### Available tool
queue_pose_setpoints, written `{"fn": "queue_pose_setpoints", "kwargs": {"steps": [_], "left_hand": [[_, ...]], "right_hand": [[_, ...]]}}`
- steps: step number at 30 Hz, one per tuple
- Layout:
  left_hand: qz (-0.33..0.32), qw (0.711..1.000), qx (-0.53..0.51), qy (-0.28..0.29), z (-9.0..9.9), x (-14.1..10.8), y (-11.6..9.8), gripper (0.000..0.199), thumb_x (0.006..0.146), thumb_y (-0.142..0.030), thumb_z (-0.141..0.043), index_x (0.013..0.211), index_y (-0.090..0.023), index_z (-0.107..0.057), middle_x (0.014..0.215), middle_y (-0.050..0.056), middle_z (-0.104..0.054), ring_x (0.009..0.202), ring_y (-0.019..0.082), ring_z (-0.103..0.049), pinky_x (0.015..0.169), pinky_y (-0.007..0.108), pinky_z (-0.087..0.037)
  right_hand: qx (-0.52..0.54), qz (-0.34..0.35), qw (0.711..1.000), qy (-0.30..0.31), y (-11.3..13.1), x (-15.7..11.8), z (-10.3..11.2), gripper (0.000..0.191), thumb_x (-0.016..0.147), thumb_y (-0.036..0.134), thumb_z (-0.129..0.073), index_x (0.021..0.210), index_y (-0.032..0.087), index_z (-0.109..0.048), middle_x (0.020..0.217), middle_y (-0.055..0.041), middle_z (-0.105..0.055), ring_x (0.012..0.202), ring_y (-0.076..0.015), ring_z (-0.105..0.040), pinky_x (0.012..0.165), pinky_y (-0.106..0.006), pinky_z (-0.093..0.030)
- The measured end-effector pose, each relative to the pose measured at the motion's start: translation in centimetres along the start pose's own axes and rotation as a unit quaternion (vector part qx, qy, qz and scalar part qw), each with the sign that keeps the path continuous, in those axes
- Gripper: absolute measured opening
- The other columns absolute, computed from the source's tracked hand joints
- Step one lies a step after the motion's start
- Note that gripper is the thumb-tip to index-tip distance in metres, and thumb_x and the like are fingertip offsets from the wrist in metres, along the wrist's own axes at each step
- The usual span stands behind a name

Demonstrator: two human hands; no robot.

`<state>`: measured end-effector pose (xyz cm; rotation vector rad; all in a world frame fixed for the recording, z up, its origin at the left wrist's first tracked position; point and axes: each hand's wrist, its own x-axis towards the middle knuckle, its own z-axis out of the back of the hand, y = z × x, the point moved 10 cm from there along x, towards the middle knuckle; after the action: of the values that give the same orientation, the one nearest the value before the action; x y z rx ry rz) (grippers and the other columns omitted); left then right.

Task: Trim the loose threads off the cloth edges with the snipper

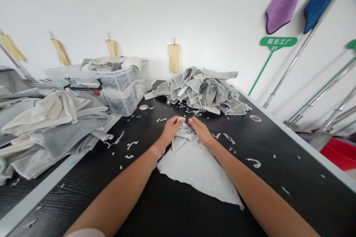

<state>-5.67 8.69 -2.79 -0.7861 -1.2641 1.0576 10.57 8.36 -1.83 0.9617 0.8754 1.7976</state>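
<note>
One light-gray cloth [194, 174] lay on the black tabletop [278, 181], its far end gathered and raised between the hands, its wide end spread flat toward the wearer. On my view, the left hand [171, 130] gripped the gathered end between thumb and fingers. The right hand [201, 130] was closed on the same end just beside it; I could not tell whether its fingertips also held a thread.

I judged the step in hand to be fine fingertip work at that end, probably on its edge. The next move, in my judgement, called for a firm left pinch and a short, controlled pull to the right.

Clearances I recorded:
- Ahead: a heap of gray cloths [201, 90] stood near the fingertips and limited forward reach.
- Left: bare tabletop ran from the forearm to the white edge strip [33, 199]. Beyond it was a stack of folded cloths [66, 133], with a clear plastic bin [119, 105] farther ahead.
- Right: the widest room lay between the forearm and the white table border [306, 145], interrupted only by thread scraps [254, 162] and a round grommet [255, 118]. I rated this the better side for sweeping moves.
</note>
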Motion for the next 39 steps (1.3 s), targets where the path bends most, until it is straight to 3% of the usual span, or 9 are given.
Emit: {"fn": "queue_pose_setpoints", "kwargs": {"steps": [3,9,39], "left_hand": [[0.000,1.000,-0.004,0.003,0.0,-0.1,0.0,0.034,0.093,-0.049,-0.061,0.095,-0.017,-0.074,0.089,0.003,-0.071,0.083,0.017,-0.061,0.076,0.026,-0.047],[-0.003,1.000,-0.005,0.008,-0.1,-0.1,-0.2,0.034,0.092,-0.049,-0.062,0.095,-0.017,-0.074,0.089,0.003,-0.071,0.082,0.017,-0.061,0.077,0.026,-0.047],[-0.011,1.000,0.021,0.019,-0.4,0.1,0.3,0.032,0.091,-0.047,-0.062,0.095,-0.018,-0.077,0.091,0.003,-0.076,0.085,0.018,-0.065,0.081,0.029,-0.050]], "right_hand": [[-0.048,0.035,0.998,-0.003,1.2,-0.3,0.1,0.041,0.105,0.057,-0.036,0.085,0.025,-0.052,0.076,0.0033,-0.055,0.074,-0.0167,-0.053,0.072,-0.029,-0.037],[-0.098,0.048,0.994,0.001,1.5,-0.5,-0.2,0.040,0.106,0.057,-0.032,0.088,0.026,-0.049,0.079,0.0030,-0.056,0.076,-0.0180,-0.055,0.075,-0.029,-0.038],[-0.170,0.081,0.982,0.006,2.3,-0.9,-0.7,0.037,0.109,0.052,-0.027,0.088,0.026,-0.043,0.079,0.0016,-0.057,0.074,-0.0183,-0.057,0.070,-0.028,-0.037]]}}
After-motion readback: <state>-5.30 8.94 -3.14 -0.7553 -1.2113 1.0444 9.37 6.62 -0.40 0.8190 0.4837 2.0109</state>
